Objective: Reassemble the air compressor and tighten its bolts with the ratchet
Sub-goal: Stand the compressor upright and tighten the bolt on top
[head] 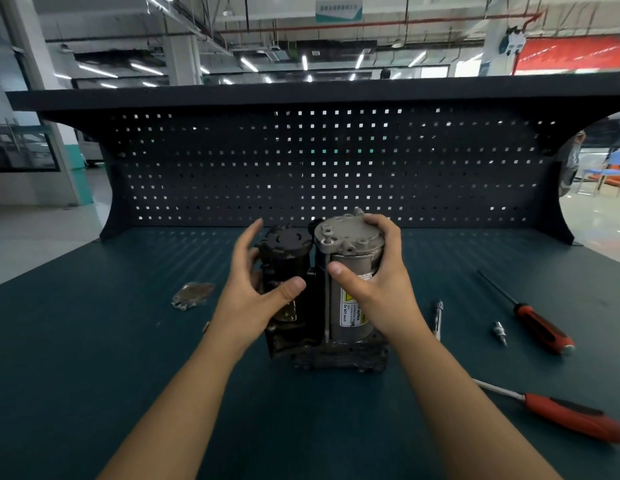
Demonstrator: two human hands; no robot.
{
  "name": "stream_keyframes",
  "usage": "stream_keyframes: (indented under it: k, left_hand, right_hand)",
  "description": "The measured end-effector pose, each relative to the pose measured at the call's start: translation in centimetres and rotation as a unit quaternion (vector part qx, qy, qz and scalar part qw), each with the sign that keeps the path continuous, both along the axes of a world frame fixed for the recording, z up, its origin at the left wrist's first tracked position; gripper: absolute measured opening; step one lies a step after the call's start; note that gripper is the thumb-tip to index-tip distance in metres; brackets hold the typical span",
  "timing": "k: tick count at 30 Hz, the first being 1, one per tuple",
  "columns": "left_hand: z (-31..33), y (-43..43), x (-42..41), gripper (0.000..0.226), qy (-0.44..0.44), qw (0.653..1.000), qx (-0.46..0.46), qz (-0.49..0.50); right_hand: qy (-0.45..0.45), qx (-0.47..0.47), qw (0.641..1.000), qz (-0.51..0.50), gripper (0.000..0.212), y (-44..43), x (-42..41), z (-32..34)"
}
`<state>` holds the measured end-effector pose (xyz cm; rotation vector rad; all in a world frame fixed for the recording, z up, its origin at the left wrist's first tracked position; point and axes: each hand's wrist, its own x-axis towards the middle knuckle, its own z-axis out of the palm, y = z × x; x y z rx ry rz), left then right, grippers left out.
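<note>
Air compressor [331,348] stands upright at the middle of the bench [94,341], right grip [367,271] wrapped round its silver cylinder [351,237], left grip [256,282] spread open beside the black canister [284,261]; held one-sided, the unit may tip.

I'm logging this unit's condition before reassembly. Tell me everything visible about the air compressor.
The air compressor stands upright on the teal bench. It has a black cylinder on the left and a silvery metal cylinder on the right topped by a grey cast cap with lugs, both on a dark base. A white label with a yellow warning mark sits on the metal cylinder. The right hand grips the metal cylinder; the left hand cups the black one, fingers straight.
</note>
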<state>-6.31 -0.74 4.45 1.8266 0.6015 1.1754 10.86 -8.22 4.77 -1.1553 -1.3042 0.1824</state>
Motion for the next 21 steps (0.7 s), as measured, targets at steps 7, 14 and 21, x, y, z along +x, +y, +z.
stream_keyframes:
  k: [7,14,21]
  left_hand:
    - [1.4,0.5,2.5,0.054,0.047,0.997,0.053,-0.023]
    - [1.3,0.7,3.2,0.049,0.035,0.998,0.045,-0.012]
    - [1.6,0.9,4.0,0.048,0.027,0.999,0.036,-0.009]
  right_hand:
    - [0.046,-0.028,0.999,-0.01,0.091,0.0,1.2,-0.2]
    - [-0.161,-0.255,0.945,-0.128,0.085,-5.8,7.5,-2.9]
    - [-0.356,-0.546,0.728,-0.211,0.031,-12.4,13.1,-7.2]
